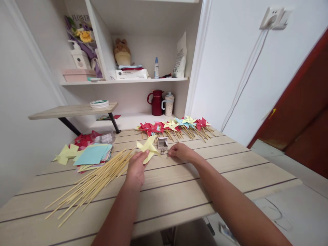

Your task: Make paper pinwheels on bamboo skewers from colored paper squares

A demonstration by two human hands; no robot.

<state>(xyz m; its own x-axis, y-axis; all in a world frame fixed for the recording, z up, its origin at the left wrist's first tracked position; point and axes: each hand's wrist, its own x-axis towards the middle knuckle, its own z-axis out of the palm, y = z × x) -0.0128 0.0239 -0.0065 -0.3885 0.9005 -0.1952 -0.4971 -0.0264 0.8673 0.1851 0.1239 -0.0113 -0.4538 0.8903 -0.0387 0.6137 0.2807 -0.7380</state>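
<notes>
The left hand (pixel 136 167) pinches a yellow paper pinwheel (pixel 148 147) near the table's (pixel 230 171) middle. The right hand (pixel 180 151), fingers pressed together, touches the tabletop just beside a small open pin box (pixel 162 145). Bamboo sticks (pixel 94 181) lie toward the left edge.

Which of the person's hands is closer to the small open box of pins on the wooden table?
Right. The right hand rests on the table just beside the small open box of pins, fingertips almost touching it. The left hand sits farther off, holding the yellow paper pinwheel.
</notes>
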